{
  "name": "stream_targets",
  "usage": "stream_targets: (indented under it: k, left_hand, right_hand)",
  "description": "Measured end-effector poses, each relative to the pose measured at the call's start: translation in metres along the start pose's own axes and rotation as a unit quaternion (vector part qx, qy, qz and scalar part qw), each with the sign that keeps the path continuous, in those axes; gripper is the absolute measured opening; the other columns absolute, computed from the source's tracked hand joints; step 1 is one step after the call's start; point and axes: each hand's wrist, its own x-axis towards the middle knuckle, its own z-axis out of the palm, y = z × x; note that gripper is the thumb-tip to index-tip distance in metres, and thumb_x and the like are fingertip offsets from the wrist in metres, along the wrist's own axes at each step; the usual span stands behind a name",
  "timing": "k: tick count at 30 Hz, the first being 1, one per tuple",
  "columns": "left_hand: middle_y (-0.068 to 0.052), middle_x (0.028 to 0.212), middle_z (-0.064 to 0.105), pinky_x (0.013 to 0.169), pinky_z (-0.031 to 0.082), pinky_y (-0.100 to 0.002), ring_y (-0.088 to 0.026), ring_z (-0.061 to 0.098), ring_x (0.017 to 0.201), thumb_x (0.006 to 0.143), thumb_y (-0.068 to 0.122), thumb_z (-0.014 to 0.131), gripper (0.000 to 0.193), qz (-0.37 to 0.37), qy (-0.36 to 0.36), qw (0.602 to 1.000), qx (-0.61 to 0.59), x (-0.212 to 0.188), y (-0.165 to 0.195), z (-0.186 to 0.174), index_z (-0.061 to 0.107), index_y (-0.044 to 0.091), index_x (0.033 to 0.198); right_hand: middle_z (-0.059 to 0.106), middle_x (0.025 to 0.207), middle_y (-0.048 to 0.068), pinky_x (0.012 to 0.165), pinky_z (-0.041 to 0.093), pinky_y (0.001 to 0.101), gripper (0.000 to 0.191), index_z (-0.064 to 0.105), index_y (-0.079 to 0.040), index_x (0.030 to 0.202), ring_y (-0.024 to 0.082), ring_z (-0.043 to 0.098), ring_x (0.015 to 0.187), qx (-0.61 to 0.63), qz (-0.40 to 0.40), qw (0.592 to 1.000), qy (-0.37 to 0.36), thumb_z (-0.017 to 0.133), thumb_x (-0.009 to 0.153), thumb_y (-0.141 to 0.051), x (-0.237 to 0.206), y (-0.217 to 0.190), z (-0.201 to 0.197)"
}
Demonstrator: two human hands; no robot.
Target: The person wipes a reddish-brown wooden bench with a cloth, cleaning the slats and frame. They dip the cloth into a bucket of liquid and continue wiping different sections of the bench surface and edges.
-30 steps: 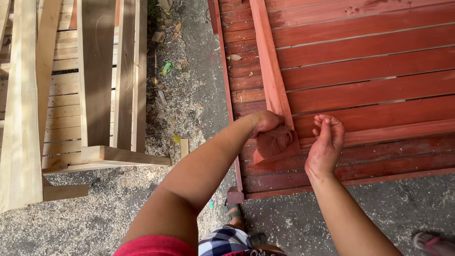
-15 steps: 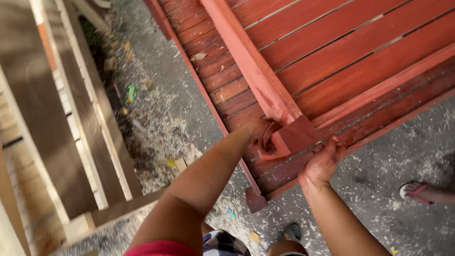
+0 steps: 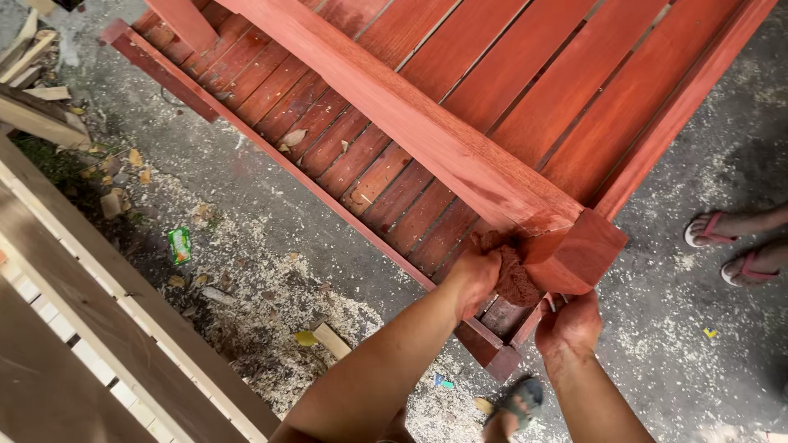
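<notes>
A red-stained slatted wooden frame [image 3: 525, 98] lies on the ground, with a thick red beam [image 3: 427, 131] running across it to a square end block [image 3: 579, 254]. My left hand [image 3: 476, 275] is closed on a dark red stained rag [image 3: 515, 279] and presses it against the beam's end. My right hand [image 3: 568, 324] grips the frame's lower corner rail just under the block, fingers curled around the wood.
Bare unstained wooden frames [image 3: 90, 328] lie at the left. Sawdust, leaves, a small wood offcut [image 3: 330, 339] and a green wrapper [image 3: 180, 244] litter the concrete. Another person's feet in pink sandals [image 3: 735, 238] stand at the right. My own sandalled foot [image 3: 513, 402] is below.
The view has swung and drawn closer to the frame's corner. My left hand with the rag stays at the beam end; my right hand has closed on the corner rail.
</notes>
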Motion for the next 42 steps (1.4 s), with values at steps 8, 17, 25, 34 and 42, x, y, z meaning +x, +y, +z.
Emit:
stream_targets:
  k: [8,17,25,34,42]
  left_hand:
    - [-0.006,0.103,0.067,0.075,0.048,-0.04,-0.024,0.061,0.09,0.103,0.022,0.053,0.022,-0.074,-0.004,0.994,-0.075,0.048,-0.024,0.0,0.069,0.011,0.114]
    - [-0.006,0.104,0.064,0.076,0.045,-0.04,-0.024,0.057,0.09,0.104,0.021,0.052,0.022,-0.119,0.086,0.973,-0.176,0.107,-0.085,-0.001,0.068,0.01,0.114]
    - [-0.006,0.129,0.061,0.096,0.045,-0.04,-0.024,0.056,0.116,0.108,0.022,0.045,0.029,0.27,0.205,0.941,0.014,0.053,-0.058,0.018,0.061,0.012,0.131]
    - [-0.004,0.149,0.052,0.117,0.037,-0.032,-0.022,0.046,0.139,0.105,0.039,0.043,0.051,0.254,0.275,0.775,-0.509,-0.052,0.03,0.1,0.044,0.014,0.15]
    - [0.004,0.118,0.061,0.082,0.051,-0.021,-0.005,0.058,0.093,0.104,0.031,0.047,0.038,0.113,0.327,0.672,-0.655,0.073,-0.085,0.101,0.056,0.026,0.141]
  right_hand:
    - [0.063,0.113,-0.005,0.093,0.04,0.0347,0.028,0.06,-0.021,0.121,0.013,0.054,0.103,-0.017,0.069,0.997,-0.007,0.045,0.103,-0.036,0.009,0.033,-0.005]
    - [0.058,0.101,-0.003,0.091,0.043,0.0346,0.026,0.06,-0.019,0.11,0.017,0.053,0.095,-0.001,0.1,0.994,-0.043,0.046,0.105,-0.04,0.058,0.075,-0.044]
    - [0.057,0.101,0.001,0.086,0.045,0.0332,0.026,0.057,-0.014,0.103,0.018,0.054,0.093,0.001,0.135,0.99,-0.042,0.052,0.105,-0.039,0.059,0.068,-0.056]
    - [0.067,0.121,0.005,0.103,0.048,0.0328,0.037,0.063,-0.007,0.121,0.017,0.062,0.112,-0.028,0.169,0.975,-0.142,0.036,0.104,-0.026,0.037,0.032,-0.037]
    - [0.058,0.103,0.003,0.087,0.049,0.0342,0.015,0.059,-0.01,0.108,0.019,0.055,0.095,-0.02,0.157,0.981,-0.112,0.05,0.105,-0.023,0.092,0.046,-0.066]
